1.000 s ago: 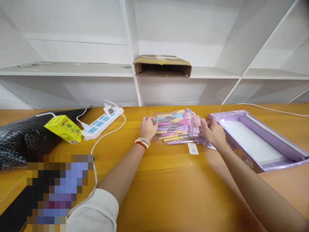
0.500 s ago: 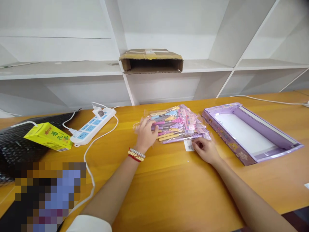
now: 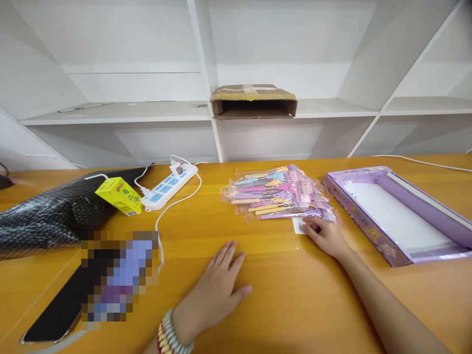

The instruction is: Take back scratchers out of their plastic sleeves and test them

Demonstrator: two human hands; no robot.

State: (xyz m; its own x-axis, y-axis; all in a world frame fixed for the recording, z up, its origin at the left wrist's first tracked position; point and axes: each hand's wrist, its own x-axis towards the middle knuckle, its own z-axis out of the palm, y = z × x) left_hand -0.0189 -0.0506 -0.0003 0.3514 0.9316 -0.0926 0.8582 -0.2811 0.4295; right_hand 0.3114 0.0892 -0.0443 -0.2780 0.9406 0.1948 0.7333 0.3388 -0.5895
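Clear plastic packets of colourful back scratchers (image 3: 275, 189) lie overlapping in a pile, with claw-shaped ends and pink header cards toward the right. My left hand (image 3: 216, 290) rests palm down on the table in front of the pile, fingers spread and holding nothing. At the pile's near right edge is my right hand (image 3: 326, 236), its fingers curled together against a white label (image 3: 299, 226). What lies between those fingertips is hidden. To the right of the pile stands a purple open display box (image 3: 372, 228) with a white bottom.
On the left are a white power strip (image 3: 169, 187) with plugs and a cable, a yellow drink carton (image 3: 120, 196), a black bubble-wrap parcel (image 3: 70, 211) and a black phone (image 3: 62, 300) beside a blurred patch. A cardboard box (image 3: 254, 101) sits on the shelf behind.
My left hand has left the packets and come down toward me onto the table, with its fingers opened. My right hand stays by the label. The view has shifted left.
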